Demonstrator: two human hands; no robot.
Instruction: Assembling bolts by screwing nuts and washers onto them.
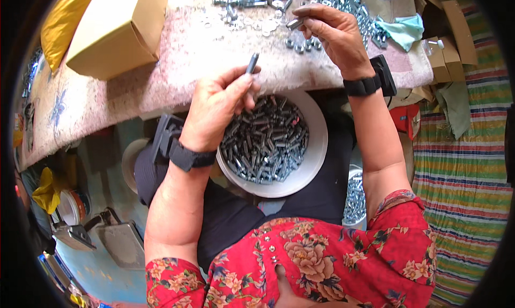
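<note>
Head view: left hand [216, 101], eleven o'clock, pinches metal cylinder [252, 63]; right hand [339, 41], one o'clock, metal piece [294, 24]; apparently parts-handling, next needing steadiness.

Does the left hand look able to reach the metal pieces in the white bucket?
Probably yes: the left hand is close to the white bucket, whose open top leaves the metal pieces uncovered. The small metal cylinder in that hand might hamper picking up more.
</note>
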